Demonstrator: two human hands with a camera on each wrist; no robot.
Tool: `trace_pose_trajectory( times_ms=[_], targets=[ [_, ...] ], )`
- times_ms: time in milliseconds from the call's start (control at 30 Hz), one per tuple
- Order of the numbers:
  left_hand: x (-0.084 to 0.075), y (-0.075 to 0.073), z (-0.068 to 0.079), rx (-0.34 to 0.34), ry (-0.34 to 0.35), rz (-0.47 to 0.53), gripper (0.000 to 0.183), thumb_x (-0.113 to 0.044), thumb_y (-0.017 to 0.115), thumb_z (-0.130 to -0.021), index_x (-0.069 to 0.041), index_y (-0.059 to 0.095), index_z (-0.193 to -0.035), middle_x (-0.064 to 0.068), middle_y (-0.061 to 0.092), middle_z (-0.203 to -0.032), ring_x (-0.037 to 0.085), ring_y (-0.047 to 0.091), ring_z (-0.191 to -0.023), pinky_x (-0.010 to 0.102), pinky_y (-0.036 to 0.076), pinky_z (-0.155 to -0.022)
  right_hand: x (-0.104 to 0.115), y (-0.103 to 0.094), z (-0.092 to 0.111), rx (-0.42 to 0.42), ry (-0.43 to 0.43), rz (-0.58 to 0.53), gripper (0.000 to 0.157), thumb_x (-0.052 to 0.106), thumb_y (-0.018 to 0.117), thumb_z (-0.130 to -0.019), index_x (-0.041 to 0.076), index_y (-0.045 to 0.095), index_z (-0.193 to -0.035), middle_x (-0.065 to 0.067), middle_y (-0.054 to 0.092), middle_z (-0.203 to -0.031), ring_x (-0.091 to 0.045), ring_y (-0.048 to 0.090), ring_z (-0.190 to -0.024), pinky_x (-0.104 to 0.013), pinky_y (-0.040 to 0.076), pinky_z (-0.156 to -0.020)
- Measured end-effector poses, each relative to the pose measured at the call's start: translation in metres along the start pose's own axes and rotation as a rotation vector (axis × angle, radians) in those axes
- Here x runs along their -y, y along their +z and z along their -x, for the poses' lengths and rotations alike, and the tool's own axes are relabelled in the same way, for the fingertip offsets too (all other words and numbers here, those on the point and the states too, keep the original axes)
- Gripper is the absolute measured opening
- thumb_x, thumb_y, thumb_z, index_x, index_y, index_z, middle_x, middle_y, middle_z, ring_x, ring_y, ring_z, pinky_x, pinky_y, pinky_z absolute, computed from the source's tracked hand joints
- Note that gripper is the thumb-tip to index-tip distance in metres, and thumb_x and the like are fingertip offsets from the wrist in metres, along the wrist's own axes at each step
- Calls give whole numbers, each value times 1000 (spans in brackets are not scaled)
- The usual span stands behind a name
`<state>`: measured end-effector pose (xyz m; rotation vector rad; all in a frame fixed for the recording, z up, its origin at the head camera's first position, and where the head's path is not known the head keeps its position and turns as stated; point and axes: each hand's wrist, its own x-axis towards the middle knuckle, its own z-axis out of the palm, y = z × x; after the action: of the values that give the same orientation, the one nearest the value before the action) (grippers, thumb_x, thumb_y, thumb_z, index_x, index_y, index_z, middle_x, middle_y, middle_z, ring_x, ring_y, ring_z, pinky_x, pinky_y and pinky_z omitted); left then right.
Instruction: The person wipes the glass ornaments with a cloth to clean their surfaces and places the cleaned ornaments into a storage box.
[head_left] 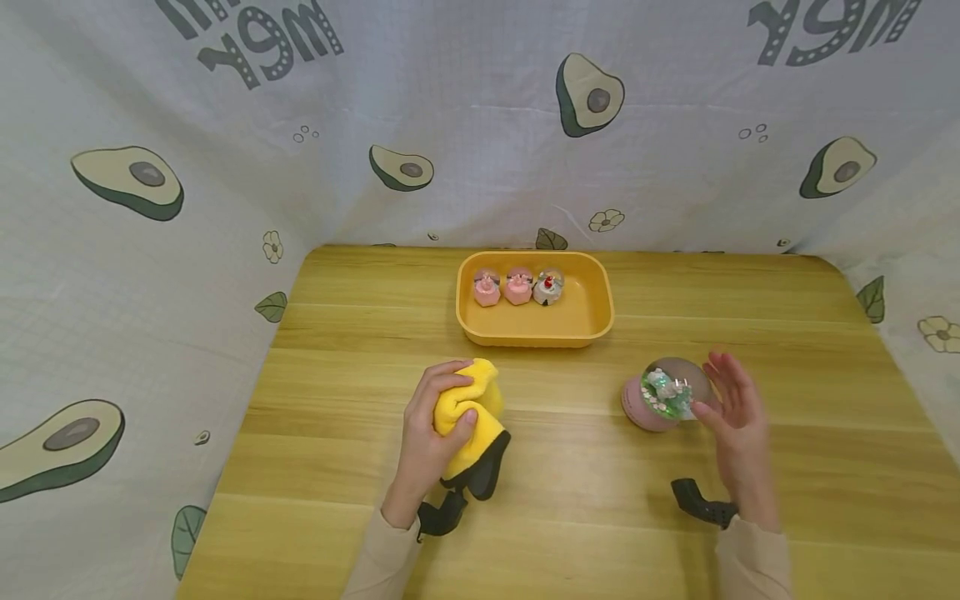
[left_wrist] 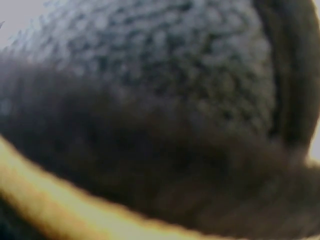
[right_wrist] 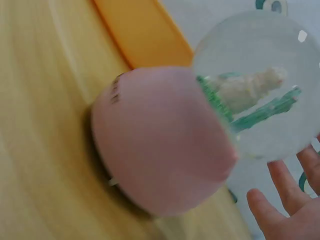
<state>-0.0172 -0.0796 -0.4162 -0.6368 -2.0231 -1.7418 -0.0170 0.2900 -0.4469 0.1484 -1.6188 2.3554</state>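
In the head view my left hand (head_left: 429, 437) grips a bunched yellow cloth (head_left: 471, 408) with a dark grey underside and edge. That cloth's grey, looped pile (left_wrist: 175, 55) fills the left wrist view, blurred. My right hand (head_left: 742, 429) is beside a snow globe (head_left: 647, 407), its thumb and fingers spread at the right of the clear dome. The globe stands upright on the table, with a pink base (right_wrist: 160, 135) and a pale figure among green pieces inside. In the right wrist view, the fingertips (right_wrist: 260, 202) are right at the dome's lower edge.
A yellow tray (head_left: 588, 312) near the table's back edge holds three small globe-like ornaments, two pink (head_left: 487, 288) and one white (head_left: 547, 288) with a red top. Behind the wooden table (head_left: 337, 375) hangs a white avocado-print cloth (head_left: 480, 100). Black wrist mounts (head_left: 701, 504) jut from both wrists.
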Motion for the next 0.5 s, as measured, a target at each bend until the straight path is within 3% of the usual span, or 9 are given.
trace_pose_trajectory(
  times_ms=[233,500],
  targets=[
    [0,0,0,2,0,3,29,-21,62,-89,-3,58,-110,14,55,-122,30,54,-112,35,47,-91,-15,-7,7,26,97,132,80,-22,51,-83,5,19,-151,-4,27,-151,-10,17,-141,-23,10,-112],
    [1,1,0,-3,3,7,28,-18,62,-87,-3,58,-110,14,56,-122,31,54,-111,35,47,-91,-27,-7,13,27,200,227,98,-15,61,-82,15,0,-153,-5,14,-149,-17,17,-139,-15,29,-102]
  ],
)
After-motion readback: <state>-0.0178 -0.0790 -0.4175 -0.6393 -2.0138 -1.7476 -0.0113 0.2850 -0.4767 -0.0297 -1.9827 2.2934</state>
